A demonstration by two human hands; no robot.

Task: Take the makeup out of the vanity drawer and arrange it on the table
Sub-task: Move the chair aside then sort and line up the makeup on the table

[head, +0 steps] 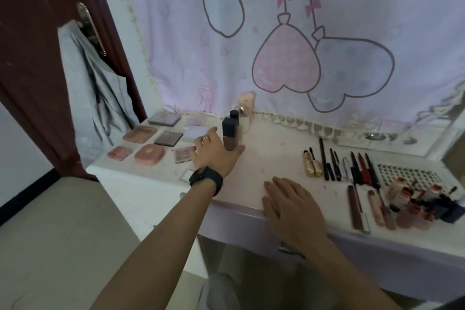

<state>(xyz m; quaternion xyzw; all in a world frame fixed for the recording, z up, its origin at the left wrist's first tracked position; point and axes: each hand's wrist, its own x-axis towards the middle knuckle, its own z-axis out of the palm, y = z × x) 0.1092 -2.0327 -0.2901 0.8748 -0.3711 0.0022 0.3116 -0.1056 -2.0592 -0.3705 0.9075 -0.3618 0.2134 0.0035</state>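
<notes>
Two hands are over the vanity table [271, 156]. Our left hand [214, 152] cups one dark-capped foundation bottle [229, 134], which stands upright between the thumb and spread fingers [210, 134]; we cannot tell whether they press it. Beyond those fingertips stand three more containers [242, 121]. Left of them lie at least seven flat compacts [149, 154]. Our right hand [289, 206] rests flat on the front edge, fingers straight, holding nothing. Right of its fingers lie two gold mascaras [312, 167], about seven pencils [323, 158] and three slim gloss tubes [356, 209]. The lipstick cluster [415, 211] past them is too blurred to count.
</notes>
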